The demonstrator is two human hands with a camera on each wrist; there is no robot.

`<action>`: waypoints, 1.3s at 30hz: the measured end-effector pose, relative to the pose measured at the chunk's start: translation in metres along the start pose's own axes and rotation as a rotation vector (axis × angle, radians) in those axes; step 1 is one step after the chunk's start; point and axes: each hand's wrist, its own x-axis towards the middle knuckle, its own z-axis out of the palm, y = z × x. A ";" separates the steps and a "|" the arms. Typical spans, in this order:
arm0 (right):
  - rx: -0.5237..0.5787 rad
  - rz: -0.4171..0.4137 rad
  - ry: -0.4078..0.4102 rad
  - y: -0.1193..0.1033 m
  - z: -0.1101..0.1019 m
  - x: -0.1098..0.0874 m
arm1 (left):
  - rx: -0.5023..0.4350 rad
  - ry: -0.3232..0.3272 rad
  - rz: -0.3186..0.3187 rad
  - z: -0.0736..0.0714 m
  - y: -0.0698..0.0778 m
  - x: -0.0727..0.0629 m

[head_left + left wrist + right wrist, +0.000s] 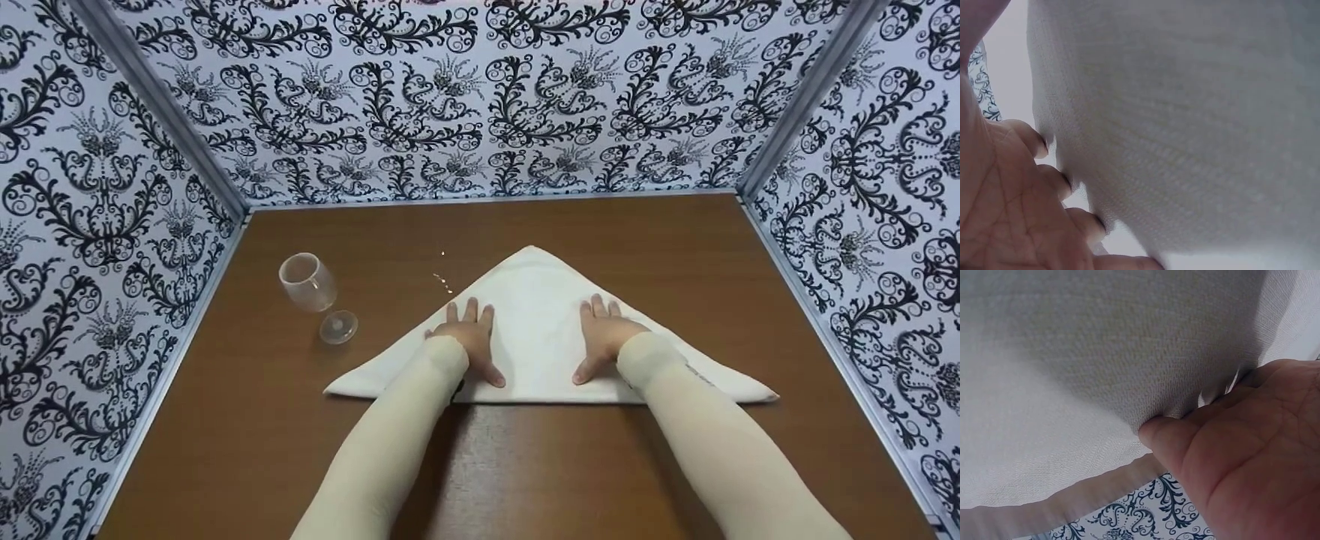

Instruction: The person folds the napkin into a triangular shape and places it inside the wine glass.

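Observation:
A white cloth (536, 322), folded into a triangle, lies on the brown table with its peak pointing away and its long straight edge toward me. My left hand (471, 339) rests on its left half, fingers spread and pointing forward, the thumb near the front edge. On the other half my right hand (606, 339) presses flat in much the same way. From the left wrist, the fingertips of that hand (1010, 202) touch the cloth (1185, 124). In the right wrist view, the right hand (1258, 455) likewise touches the fabric (1072, 382) with its fingertips.
A clear stemmed glass (306, 283) with a round foot (339, 327) is on the table (510, 465) left of the cloth. Small white specks (442, 281) show between them. Patterned black-and-white walls (420, 97) with grey metal rails (169, 112) enclose the back and sides.

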 end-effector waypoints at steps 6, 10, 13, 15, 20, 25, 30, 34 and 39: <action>0.001 0.005 0.002 -0.001 0.000 0.003 | 0.022 -0.025 -0.013 -0.002 -0.001 0.004; -0.001 0.005 -0.004 0.001 0.001 0.003 | 0.036 -0.031 -0.011 0.000 -0.001 0.006; -0.005 -0.004 -0.017 0.002 0.002 0.004 | 0.021 -0.013 -0.008 0.002 -0.001 0.005; -0.021 -0.017 -0.016 0.002 0.002 0.004 | 0.016 0.001 -0.009 0.003 -0.001 0.004; -0.038 -0.034 0.026 -0.002 0.003 -0.007 | 0.037 0.053 -0.022 0.009 0.002 0.002; 0.019 0.010 0.007 -0.007 0.009 -0.028 | 0.069 0.065 -0.024 0.017 0.004 -0.009; 0.036 0.021 0.018 -0.006 0.017 -0.037 | 0.083 0.056 -0.016 0.024 0.002 -0.022; 0.031 0.023 0.052 -0.004 0.019 -0.036 | 0.052 0.077 -0.020 0.026 0.001 -0.023; 0.018 0.031 0.057 -0.003 0.019 -0.033 | 0.034 0.079 -0.031 0.028 0.000 -0.018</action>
